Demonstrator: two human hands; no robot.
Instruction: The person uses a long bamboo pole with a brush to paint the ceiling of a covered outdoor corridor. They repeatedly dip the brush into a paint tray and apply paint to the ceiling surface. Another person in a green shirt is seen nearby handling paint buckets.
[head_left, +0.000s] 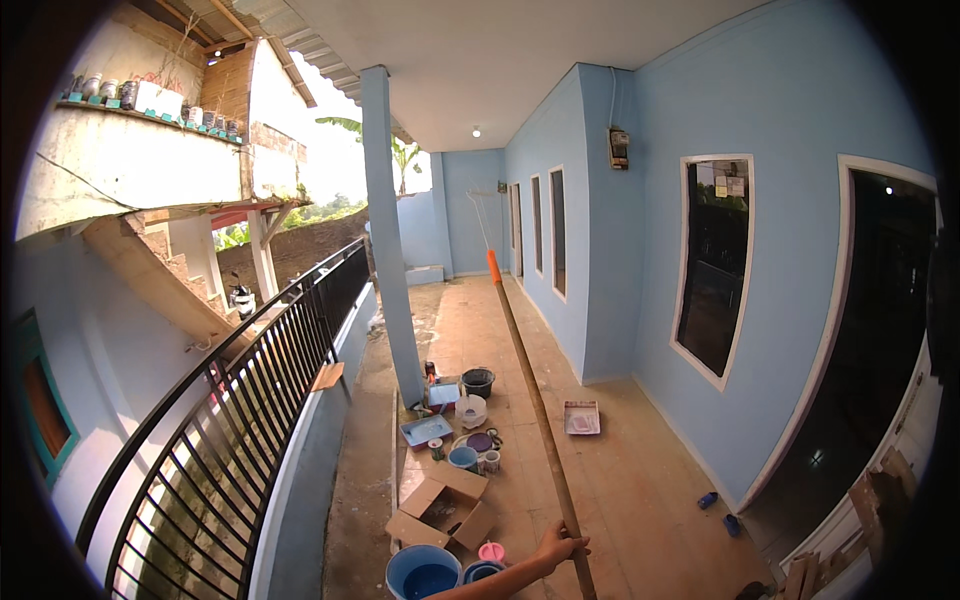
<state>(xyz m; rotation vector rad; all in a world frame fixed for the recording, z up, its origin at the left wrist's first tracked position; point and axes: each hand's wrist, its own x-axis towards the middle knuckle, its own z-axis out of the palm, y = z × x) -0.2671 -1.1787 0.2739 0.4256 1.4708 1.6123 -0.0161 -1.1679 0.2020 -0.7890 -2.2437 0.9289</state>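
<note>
My left hand is wrapped round the lower part of a long wooden pole. The pole slants up and away, ending in the orange handle of a paint roller. A thin bent wire frame rises from that handle toward the far blue wall; its roller end is too small to make out clearly. My left forearm comes in from the lower edge, passing beside a blue bucket and a pink container. My right hand is out of view.
An open cardboard box, paint trays, a black bucket and several pots stand left of the pole. Another paint tray lies right. Blue slippers lie near the doorway. A pillar and black railing stand left.
</note>
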